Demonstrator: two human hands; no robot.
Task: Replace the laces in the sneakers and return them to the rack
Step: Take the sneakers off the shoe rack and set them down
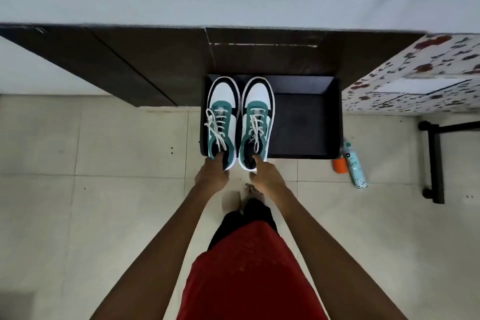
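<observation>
Two white, teal and black sneakers with white laces point away from me, side by side. My left hand [212, 173] grips the heel of the left sneaker [223, 104], thumb inside the collar. The heel of the right sneaker [257, 109] is held the same way by my right hand [265, 176]. Both shoes lie over the left part of the open dark rack shelf [304, 122], heels sticking out past its front edge. Whether the soles rest on the shelf is hard to tell.
A dark wooden cabinet [155, 60] runs along the wall. A floral-covered surface [415, 80] stands at the right. On the tiled floor right of the shelf lie a teal spray bottle [354, 166] and an orange cup [340, 165]. A black metal frame [433, 161] stands farther right.
</observation>
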